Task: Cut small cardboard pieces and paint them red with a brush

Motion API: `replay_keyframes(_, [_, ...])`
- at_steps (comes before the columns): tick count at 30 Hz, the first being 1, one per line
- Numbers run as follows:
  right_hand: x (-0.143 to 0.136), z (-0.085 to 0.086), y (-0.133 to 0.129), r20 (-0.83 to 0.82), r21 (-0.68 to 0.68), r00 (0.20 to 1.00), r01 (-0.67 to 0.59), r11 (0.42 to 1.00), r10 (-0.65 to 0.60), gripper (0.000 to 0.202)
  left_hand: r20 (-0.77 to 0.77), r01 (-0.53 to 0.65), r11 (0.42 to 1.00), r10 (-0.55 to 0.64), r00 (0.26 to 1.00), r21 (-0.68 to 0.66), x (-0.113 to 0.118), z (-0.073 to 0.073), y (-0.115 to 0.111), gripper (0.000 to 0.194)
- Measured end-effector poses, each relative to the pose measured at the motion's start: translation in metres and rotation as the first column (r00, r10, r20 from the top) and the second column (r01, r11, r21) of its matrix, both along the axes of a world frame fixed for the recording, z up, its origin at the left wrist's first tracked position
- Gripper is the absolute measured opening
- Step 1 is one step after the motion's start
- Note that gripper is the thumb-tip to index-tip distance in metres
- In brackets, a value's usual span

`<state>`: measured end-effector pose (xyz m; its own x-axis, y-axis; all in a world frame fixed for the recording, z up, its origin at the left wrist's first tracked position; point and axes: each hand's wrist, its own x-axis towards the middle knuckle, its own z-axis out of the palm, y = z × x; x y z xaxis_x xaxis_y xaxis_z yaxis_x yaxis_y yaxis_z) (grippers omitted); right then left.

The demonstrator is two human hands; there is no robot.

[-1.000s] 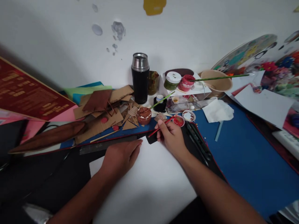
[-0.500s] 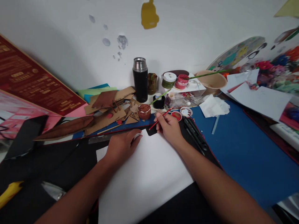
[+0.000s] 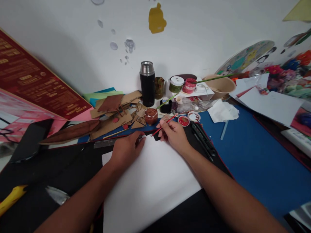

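Observation:
A large sheet of white paper lies on the black mat in front of me. My left hand rests over its upper left part, fingers curled in a pinch around something small and pale that I cannot make out. Between the thumb and fingers of my right hand is a slim red pencil, slanting down to the left. Its tip is near the paper's far edge, close to my left fingertips. A dark patch shows beside my right fingers at that edge.
Beyond my hands stand a brown paint jar and a black flask. Cardboard scraps lie left, paint-smeared lids and black pens right. A yellow-handled tool lies near left.
The pencil tip has shifted slightly left, toward my left hand. My right fingers have moved a little with it. The whole view has tilted slightly.

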<state>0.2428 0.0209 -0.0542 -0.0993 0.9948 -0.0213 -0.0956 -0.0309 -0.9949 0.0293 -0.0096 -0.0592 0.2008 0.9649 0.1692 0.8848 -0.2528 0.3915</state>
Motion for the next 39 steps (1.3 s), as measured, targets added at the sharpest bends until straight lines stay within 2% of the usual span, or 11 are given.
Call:
replay_keyframes(4, [0.001,0.001,0.001,-0.018,-0.026,1.000,-0.023,0.999,0.023,0.058,0.040,-0.003,1.000,0.004,0.999,-0.022,-0.001,0.000,0.002,0.027])
replay_keyframes(11, [0.003,0.002,0.005,-0.060,-0.052,0.998,-0.030,0.998,0.027,0.055,0.068,0.156,0.985,-0.161,0.985,0.070,-0.004,-0.007,0.002,0.027])
replay_keyframes(16, [0.002,0.001,0.006,-0.061,-0.054,0.998,-0.012,0.998,0.009,0.056,0.049,0.176,0.979,-0.181,0.982,0.102,-0.002,-0.012,0.004,0.028])
replay_keyframes(20, [0.001,0.001,0.007,-0.079,-0.072,0.997,0.018,0.997,-0.024,0.056,0.062,0.186,0.978,-0.192,0.979,0.093,0.000,-0.009,0.005,0.030])
replay_keyframes(25, [0.001,0.002,0.007,-0.111,-0.076,0.991,0.063,0.995,-0.071,0.056,0.115,0.101,0.994,-0.104,0.988,0.038,-0.001,-0.003,0.002,0.028])
replay_keyframes(33, [0.003,0.001,0.009,-0.116,-0.067,0.991,0.053,0.996,-0.061,0.055,0.123,0.220,0.963,-0.240,0.963,0.154,-0.004,-0.007,0.001,0.030])
replay_keyframes(39, [0.004,0.001,0.008,-0.109,-0.053,0.993,0.046,0.998,-0.051,0.056,0.106,0.264,0.951,-0.283,0.953,0.162,-0.005,-0.007,0.002,0.028])
